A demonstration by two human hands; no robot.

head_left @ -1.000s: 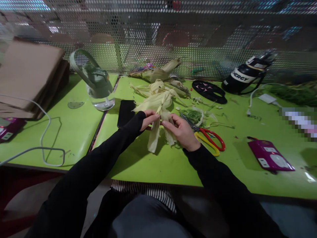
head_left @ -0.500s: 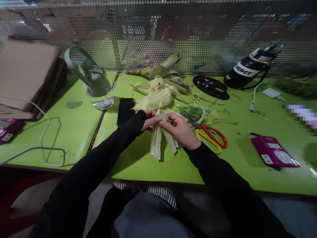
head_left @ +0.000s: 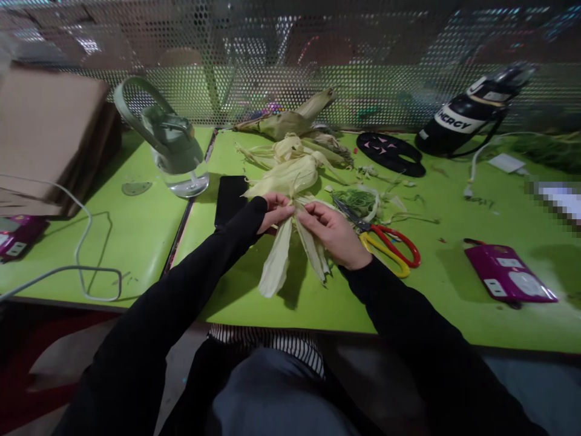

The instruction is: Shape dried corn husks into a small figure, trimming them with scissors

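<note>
Between my two hands is a pale corn husk piece (head_left: pixel 275 263), pinched near its top with its strips hanging down and apart. My left hand (head_left: pixel 275 213) closes thumb and fingers on its left side. On the other side my right hand (head_left: pixel 333 233) pinches the right-hand strips. Just beyond my fingers lies a pile of corn husks (head_left: pixel 290 175), pale in front and browner at the back. Scissors (head_left: pixel 381 233) with one red and one yellow handle rest beside my right hand. A black phone (head_left: pixel 230 197) lies partly behind my left hand.
A green-lidded water bottle (head_left: pixel 181 154) stands left, near stacked brown cardboard (head_left: pixel 49 133). At right are a black bottle (head_left: pixel 472 115), a black palette-shaped piece (head_left: pixel 390 154) and a purple socket box (head_left: pixel 511 272). Green scraps (head_left: pixel 356 201) lie by the scissors. Perforated metal (head_left: pixel 290 72) closes the back.
The left husk strip has swung outward to the left, so the hanging strips are spread wider. Both hands stay pinched at about the same place.
</note>
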